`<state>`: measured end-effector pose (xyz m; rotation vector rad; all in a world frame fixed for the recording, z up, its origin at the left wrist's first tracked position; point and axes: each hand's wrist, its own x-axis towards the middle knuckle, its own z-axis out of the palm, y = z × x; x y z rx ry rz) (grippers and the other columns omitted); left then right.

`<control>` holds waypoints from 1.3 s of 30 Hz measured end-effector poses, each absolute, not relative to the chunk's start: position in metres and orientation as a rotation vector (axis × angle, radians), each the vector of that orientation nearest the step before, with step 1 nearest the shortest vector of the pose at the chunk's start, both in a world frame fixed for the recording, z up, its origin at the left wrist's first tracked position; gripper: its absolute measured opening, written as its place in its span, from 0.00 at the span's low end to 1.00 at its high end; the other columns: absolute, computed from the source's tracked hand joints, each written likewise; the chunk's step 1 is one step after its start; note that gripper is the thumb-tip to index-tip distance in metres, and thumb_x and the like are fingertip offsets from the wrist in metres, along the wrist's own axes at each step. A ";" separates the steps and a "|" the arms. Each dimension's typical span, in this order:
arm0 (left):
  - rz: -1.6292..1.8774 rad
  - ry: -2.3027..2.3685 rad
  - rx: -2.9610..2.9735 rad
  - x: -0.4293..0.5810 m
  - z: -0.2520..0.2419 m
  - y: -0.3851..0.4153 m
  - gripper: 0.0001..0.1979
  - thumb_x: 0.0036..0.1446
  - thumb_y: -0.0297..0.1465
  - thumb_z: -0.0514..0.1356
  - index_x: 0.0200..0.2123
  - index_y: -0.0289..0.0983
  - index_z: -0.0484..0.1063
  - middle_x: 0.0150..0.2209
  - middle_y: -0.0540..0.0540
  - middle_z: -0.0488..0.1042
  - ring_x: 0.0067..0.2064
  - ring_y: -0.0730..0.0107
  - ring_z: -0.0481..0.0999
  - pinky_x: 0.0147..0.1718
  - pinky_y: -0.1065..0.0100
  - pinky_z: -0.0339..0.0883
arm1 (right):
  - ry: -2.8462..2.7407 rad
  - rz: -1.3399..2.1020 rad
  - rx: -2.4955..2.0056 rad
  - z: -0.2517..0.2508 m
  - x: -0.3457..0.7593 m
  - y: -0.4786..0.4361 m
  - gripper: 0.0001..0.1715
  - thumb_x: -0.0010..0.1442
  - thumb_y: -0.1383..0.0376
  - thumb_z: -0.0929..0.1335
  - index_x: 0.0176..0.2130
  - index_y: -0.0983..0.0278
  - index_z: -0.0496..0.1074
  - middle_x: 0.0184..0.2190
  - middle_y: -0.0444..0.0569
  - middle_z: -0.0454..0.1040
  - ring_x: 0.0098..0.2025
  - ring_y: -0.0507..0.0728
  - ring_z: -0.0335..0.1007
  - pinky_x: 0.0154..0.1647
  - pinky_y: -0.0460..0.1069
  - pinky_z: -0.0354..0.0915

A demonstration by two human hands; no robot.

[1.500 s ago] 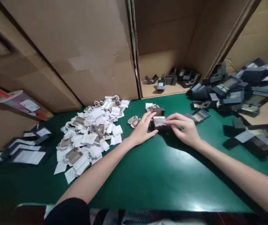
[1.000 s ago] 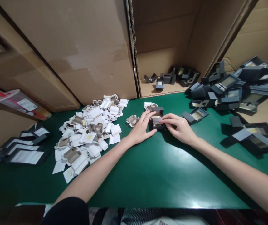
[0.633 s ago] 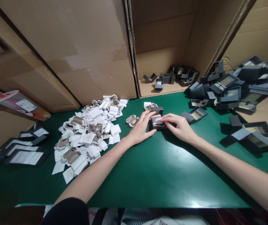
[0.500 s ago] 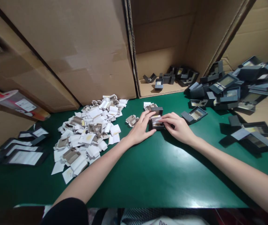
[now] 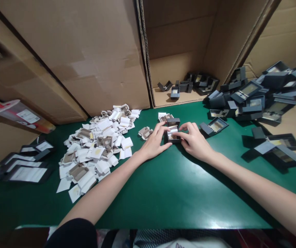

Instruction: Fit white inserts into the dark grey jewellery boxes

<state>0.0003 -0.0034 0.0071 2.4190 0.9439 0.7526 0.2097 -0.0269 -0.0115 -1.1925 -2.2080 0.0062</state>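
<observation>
A small dark hinged box (image 5: 174, 140) stands on the green table with its lid raised at the back. Inside it sits a folded white card insert (image 5: 173, 130). My left hand (image 5: 154, 140) is closed against the box's left side, fingertips at the lid and thumb near the front. From the right, my right hand (image 5: 194, 140) reaches in, one bent finger pressing on the insert and another at the box's right edge. Its thumb is partly hidden beside the box. Just behind and left of the box lie loose card inserts (image 5: 145, 133).
A large heap of white card inserts (image 5: 103, 141) lies to the left. Many open dark boxes (image 5: 251, 93) are piled at the right, and several stand in a cardboard carton (image 5: 168, 100) at the back. A lidded plastic cup (image 5: 23, 115) and dark cases (image 5: 27, 172) are at the far left.
My right hand has shifted from pinching the insert's upper edge to pressing it down inside the box with spread fingers. The insert sits lower. My left hand stays at the box.
</observation>
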 end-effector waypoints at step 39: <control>0.820 0.659 2.645 0.008 0.007 -0.010 0.25 0.58 0.32 0.59 0.58 0.41 0.60 0.64 0.37 0.52 0.61 0.51 0.62 0.54 0.46 0.66 | -2.488 -0.074 -1.602 0.025 0.209 -0.038 0.16 0.63 0.64 0.61 0.31 0.61 0.76 0.32 0.49 0.79 0.33 0.57 0.75 0.24 0.49 0.47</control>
